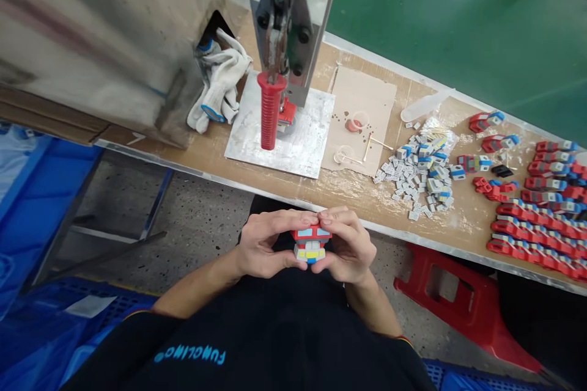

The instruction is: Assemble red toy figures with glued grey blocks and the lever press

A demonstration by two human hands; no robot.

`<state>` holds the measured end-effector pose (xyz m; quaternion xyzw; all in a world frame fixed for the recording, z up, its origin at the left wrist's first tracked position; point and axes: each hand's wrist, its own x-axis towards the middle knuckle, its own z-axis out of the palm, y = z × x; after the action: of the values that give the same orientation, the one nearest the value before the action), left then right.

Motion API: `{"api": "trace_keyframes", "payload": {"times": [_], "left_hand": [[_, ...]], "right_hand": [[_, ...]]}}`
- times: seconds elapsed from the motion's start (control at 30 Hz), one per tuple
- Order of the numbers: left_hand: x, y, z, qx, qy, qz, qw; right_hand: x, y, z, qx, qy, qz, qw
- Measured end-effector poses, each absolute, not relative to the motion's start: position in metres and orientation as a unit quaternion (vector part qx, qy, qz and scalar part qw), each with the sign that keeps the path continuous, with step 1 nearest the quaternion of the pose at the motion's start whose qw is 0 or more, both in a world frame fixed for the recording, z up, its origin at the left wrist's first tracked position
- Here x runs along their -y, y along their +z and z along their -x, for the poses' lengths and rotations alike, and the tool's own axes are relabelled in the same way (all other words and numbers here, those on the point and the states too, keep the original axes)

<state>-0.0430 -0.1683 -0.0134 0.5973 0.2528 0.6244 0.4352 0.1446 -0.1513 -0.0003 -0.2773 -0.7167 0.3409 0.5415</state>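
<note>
A small red, grey and yellow toy piece with light blue panels and a blue lower end is held between both hands in front of the torso. My left hand grips its left side, fingers along the top and thumb at the bottom. On the other side, my right hand grips it the same way. Beyond the hands stands a press with a red handle above a metal plate. Another red piece sits under the press, partly hidden by the handle.
White gloves lie left of the press. Right of it are cardboard with small cups and swabs, a pile of grey parts, and rows of red toy pieces. A red stool stands below the table edge.
</note>
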Motion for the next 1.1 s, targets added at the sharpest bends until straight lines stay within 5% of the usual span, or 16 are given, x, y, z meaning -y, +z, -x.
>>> {"api": "trace_keyframes", "payload": {"times": [0.23,0.43,0.83,1.1], "left_hand": [[0.174,-0.019,0.073,-0.320,0.660,-0.459,0.502],[0.168,-0.041,0.118,-0.401,0.724,-0.333,0.452],[0.030,-0.012,0.171,-0.294,0.371,-0.715,0.515],[0.002,-0.011,0.165,-0.269,0.321,-0.738,0.529]], "right_hand": [[0.128,-0.003,-0.123,0.712,0.431,0.271,0.484],[0.084,0.002,-0.085,0.573,0.535,0.366,0.502],[0.102,0.056,-0.047,0.612,0.490,0.334,0.522],[0.093,0.158,-0.058,0.659,0.458,0.263,0.535]]}}
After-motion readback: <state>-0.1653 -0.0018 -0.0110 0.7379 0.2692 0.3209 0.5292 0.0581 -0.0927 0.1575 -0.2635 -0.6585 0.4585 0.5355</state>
